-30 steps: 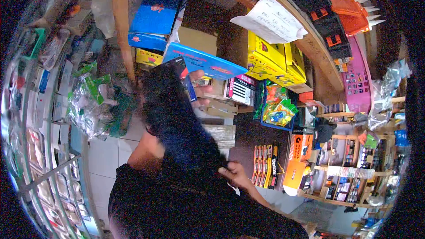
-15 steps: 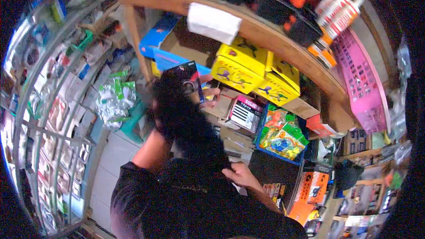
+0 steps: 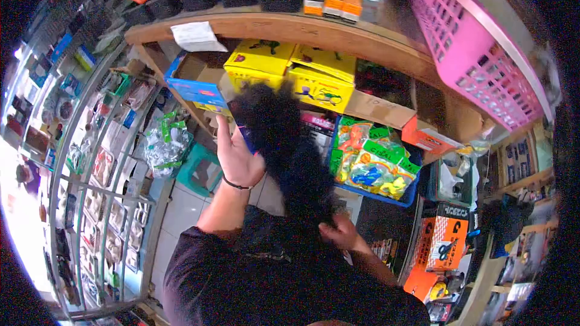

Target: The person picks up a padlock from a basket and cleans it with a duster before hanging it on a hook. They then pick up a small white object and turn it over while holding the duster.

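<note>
A: What's in my grip?

B: Dark fuzzy bag (image 3: 290,157), black-blue, blurred. It hangs slack, running from 12 o'clock down toward 5 o'clock. My left hand (image 3: 238,157) sits against its upper left edge; my right hand (image 3: 342,233) pinches its lower end.

A: Contents?

B: Can't tell.

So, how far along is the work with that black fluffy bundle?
Done: nothing visibly finished. In hand: the right hand grips the lower end of the black fluffy bundle, the left hand is raised beside its top, below the yellow boxes. Left: cannot be judged from this view.
</note>
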